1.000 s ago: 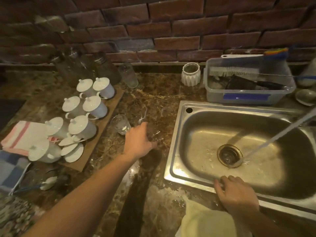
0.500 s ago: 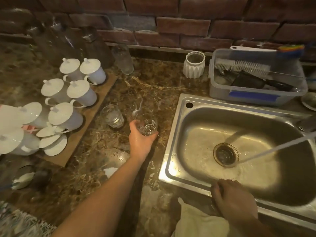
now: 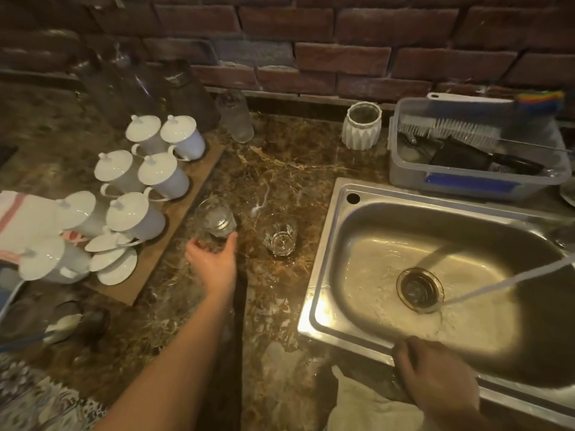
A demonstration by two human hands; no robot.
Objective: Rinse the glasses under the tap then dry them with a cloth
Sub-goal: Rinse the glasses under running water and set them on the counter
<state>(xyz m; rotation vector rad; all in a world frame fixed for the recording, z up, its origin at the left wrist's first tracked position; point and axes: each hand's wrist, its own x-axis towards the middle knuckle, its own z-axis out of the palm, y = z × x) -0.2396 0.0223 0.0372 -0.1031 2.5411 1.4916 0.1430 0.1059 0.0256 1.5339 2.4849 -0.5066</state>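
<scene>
Now the left hand (image 3: 214,259) is reaching forward over the brown marbled stone counter (image 3: 289,169), forearm stretched out from the near edge, palm turned partly up, with the thumb and fingers curling around the lower part of a clear smooth-sided drinking glass (image 3: 214,220) that is tilting slightly beside the wooden board (image 3: 193,194). A second clear faceted glass tumbler (image 3: 280,239) is standing upright on the counter just to the right of that hand, apart from it, between the held glass and the left rim of the stainless steel sink (image 3: 323,244). The right hand (image 3: 435,371) is resting on the sink's near rim, fingers bent over the edge into the basin and lying close together, while a pale cream cloth (image 3: 367,409) is lying under its wrist at the counter's near edge. A thin stream of water (image 3: 497,287) is running slantwise from the right into the basin beside the round drain (image 3: 418,289). White lidded porcelain cups (image 3: 137,213) are crowding the board along the left.
</scene>
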